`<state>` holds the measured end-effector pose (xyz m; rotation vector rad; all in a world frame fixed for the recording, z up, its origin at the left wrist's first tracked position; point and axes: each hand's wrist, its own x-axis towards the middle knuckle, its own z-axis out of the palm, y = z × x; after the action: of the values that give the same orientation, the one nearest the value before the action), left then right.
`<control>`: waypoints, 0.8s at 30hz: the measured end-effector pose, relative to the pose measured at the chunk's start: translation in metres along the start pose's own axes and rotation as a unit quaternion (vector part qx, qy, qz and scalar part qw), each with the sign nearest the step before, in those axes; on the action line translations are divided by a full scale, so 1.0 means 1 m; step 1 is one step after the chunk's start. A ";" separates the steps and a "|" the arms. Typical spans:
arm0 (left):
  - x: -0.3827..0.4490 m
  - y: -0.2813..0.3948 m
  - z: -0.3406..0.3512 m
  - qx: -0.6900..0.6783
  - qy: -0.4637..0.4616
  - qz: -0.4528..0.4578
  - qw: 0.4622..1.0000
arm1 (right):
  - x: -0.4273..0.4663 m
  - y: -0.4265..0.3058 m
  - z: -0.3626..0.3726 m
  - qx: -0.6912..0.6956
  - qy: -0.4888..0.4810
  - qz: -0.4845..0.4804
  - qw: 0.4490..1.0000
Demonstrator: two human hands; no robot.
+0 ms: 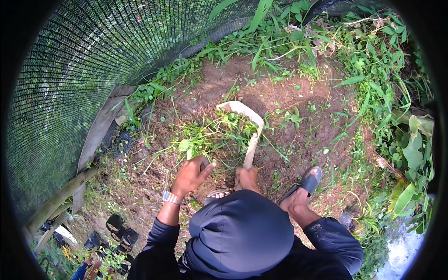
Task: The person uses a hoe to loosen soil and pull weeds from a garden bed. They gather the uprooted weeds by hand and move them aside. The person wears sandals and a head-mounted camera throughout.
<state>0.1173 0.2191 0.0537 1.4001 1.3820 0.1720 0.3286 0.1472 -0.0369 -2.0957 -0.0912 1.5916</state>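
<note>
My right hand (246,179) is closed around the wooden handle of a sickle (251,148). Its pale curved blade arcs up and to the left over a loose heap of green weeds (201,138) on brown soil. My left hand (192,175), with a metal wristwatch (172,197) on the wrist, is at the heap's lower edge. The thumb sticks out to the right; the other fingers are partly hidden, so whether they grip any stems is unclear. A dark cap or hood (241,234) covers the lower middle of the view.
Black shade netting (80,70) curves along the left, beside a weathered board (99,129) and a wooden pole (63,190). Black plastic plant bags (120,229) lie lower left, near another person's blue sleeve (81,272). Dense weeds (381,87) border the right. A sandalled foot (304,189) stands at right.
</note>
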 end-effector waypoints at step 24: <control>0.060 0.030 -0.021 -0.021 0.256 0.082 0.963 | -0.026 -0.006 -0.038 -0.043 -0.038 -0.058 0.997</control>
<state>0.1385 0.2858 0.0500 1.4956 1.6622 0.7088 0.3571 0.1298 -0.0040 -2.0551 -0.3070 1.6235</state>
